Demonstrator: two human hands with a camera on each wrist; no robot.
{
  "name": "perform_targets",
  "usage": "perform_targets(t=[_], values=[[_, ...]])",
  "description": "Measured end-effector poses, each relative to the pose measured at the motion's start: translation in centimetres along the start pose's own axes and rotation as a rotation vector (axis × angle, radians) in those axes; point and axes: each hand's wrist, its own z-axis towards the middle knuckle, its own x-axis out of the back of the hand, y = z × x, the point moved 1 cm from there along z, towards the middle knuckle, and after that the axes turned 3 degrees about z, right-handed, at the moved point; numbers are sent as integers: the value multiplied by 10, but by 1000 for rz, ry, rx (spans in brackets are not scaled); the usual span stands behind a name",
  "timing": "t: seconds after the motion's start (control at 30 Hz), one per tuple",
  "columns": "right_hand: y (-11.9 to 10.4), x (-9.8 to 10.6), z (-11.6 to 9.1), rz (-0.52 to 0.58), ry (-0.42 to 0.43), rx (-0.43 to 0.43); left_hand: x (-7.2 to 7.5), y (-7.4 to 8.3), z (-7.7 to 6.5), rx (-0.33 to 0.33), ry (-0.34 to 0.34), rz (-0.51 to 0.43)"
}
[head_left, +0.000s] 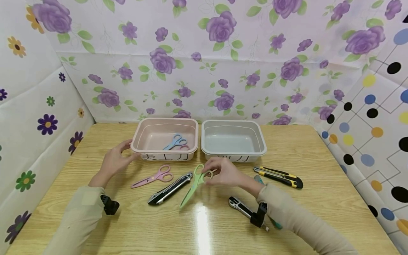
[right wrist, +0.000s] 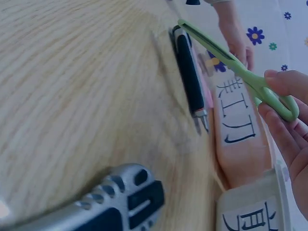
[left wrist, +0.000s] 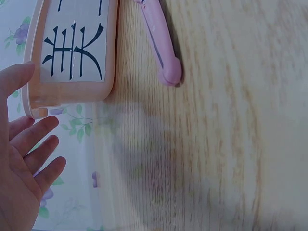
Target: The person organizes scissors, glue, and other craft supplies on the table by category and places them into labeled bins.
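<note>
My right hand (head_left: 224, 171) pinches light green scissors (head_left: 192, 193) by their handle loops, held raised with the blades pointing down and left in the head view. In the right wrist view the green scissors (right wrist: 219, 54) hang between thumb and fingers. At the pink bin (head_left: 165, 152), my left hand (head_left: 114, 163) touches the left front corner; its fingers are fairly straight, the thumb at the rim (left wrist: 30, 91). Inside that bin lie blue scissors (head_left: 174, 142) and a pink handle loop (head_left: 185, 147). Pink scissors (head_left: 145, 181) lie in front of it.
A grey bin (head_left: 234, 154) stands right of the pink one. On the wooden table (head_left: 153, 230) lie a black-silver utility knife (head_left: 170, 189), a yellow-black one (head_left: 278, 179), and a silver one (head_left: 240, 206). A teal tool (head_left: 278, 224) is partly hidden by the right arm.
</note>
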Motion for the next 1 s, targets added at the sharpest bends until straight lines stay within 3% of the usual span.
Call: perform_targets(t=[0.63,0.93,1.0], values=[[-25,22,10,-18,47,92,0,-1,1,-1,-9,-8],[-39,29,29,5,47,101,1,-1,-1,-7,0,-4],[-32,32,35,-8,58,111,-1,-1,0,-5,-2,-7]])
